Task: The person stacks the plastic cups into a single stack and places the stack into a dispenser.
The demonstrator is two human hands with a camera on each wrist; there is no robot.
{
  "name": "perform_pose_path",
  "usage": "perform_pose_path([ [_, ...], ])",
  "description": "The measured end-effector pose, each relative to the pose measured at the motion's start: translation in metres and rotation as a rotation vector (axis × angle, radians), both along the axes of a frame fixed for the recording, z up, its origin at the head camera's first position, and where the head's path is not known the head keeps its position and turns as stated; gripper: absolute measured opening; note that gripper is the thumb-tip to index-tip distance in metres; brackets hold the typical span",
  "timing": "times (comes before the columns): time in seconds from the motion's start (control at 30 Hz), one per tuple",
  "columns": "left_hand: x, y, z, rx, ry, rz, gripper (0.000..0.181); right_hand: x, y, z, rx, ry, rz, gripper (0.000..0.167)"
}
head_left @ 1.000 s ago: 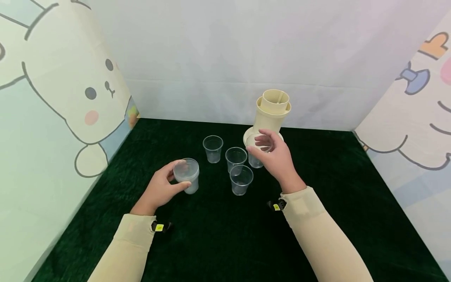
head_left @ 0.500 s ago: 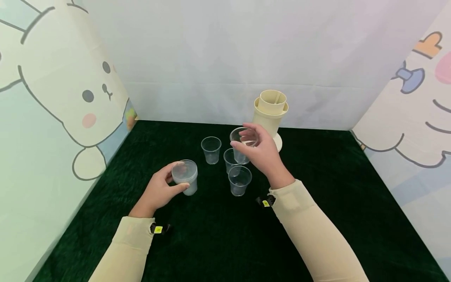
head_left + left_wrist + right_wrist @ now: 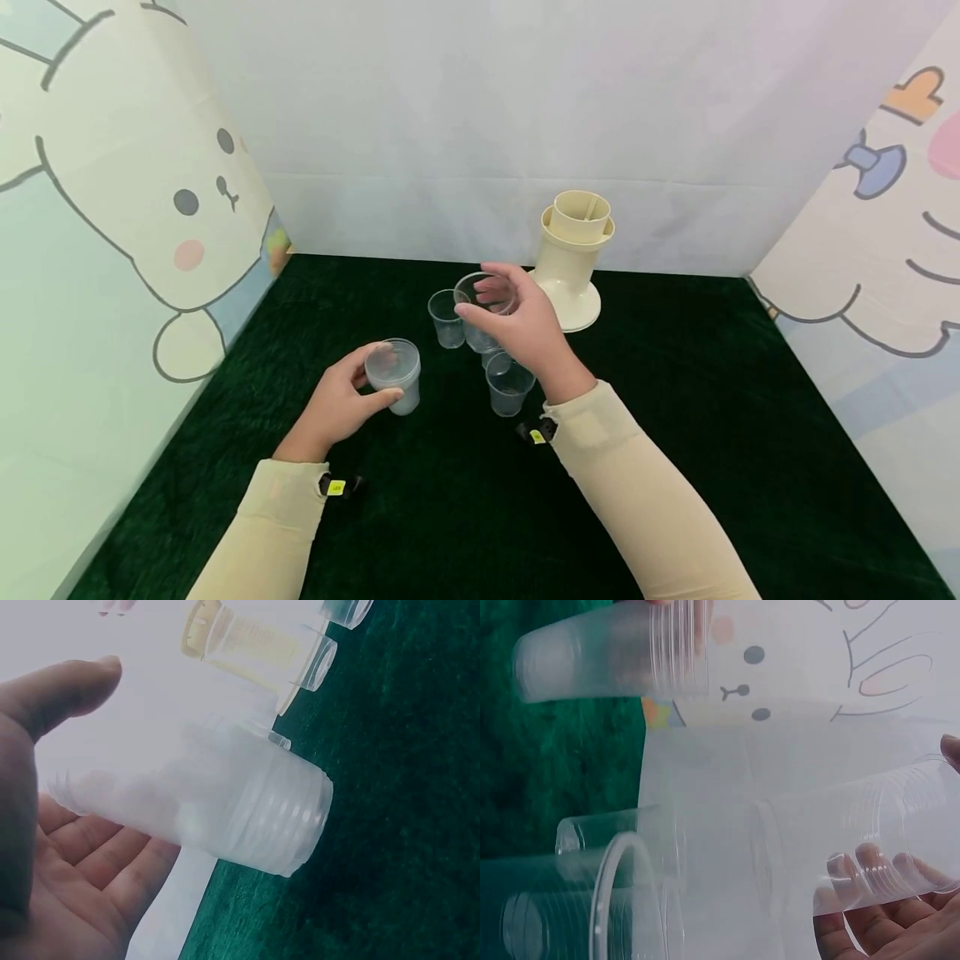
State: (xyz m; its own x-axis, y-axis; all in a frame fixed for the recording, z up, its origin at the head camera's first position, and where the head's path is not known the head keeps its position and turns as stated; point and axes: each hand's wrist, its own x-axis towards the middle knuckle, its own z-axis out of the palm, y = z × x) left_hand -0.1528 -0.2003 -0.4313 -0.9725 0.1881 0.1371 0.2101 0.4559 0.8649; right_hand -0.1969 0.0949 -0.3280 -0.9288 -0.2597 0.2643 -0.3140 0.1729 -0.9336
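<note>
My left hand grips a nested stack of clear plastic cups, thumb on the near side; several stacked rims show in the right wrist view. My right hand holds a single clear plastic cup by its upper part, above the standing cups. In the right wrist view, its fingers show through the wall of this held cup. Upright on the cloth are a far-left cup, partly overlapped by the held one, and a nearer cup. Another cup between them is mostly hidden.
A cream plastic holder with round tubes stands on a disc base at the back, right of the cups. Dark green cloth covers the table. A pale backdrop rises behind, with cartoon-printed sheets at both sides.
My right hand has carried its cup leftward from in front of the cream holder, passing over the standing cups. The left hand and its stack have stayed nearly still.
</note>
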Motion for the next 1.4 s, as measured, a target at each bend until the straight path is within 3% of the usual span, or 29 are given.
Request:
perform_pose_path([
  [0.3, 0.000, 0.000, 0.000, 0.001, -0.011, 0.001, 0.072, 0.005, -0.016, 0.003, 0.002, 0.004, 0.027, 0.064],
  [0.87, 0.001, 0.000, 0.002, -0.007, 0.000, -0.002, 0.072, 0.012, -0.042, -0.008, 0.054, -0.021, 0.075, 0.060],
  [1.4, 0.000, 0.000, 0.001, 0.005, 0.005, -0.023, 0.068, 0.011, -0.063, -0.003, 0.080, -0.061, 0.111, 0.059],
])
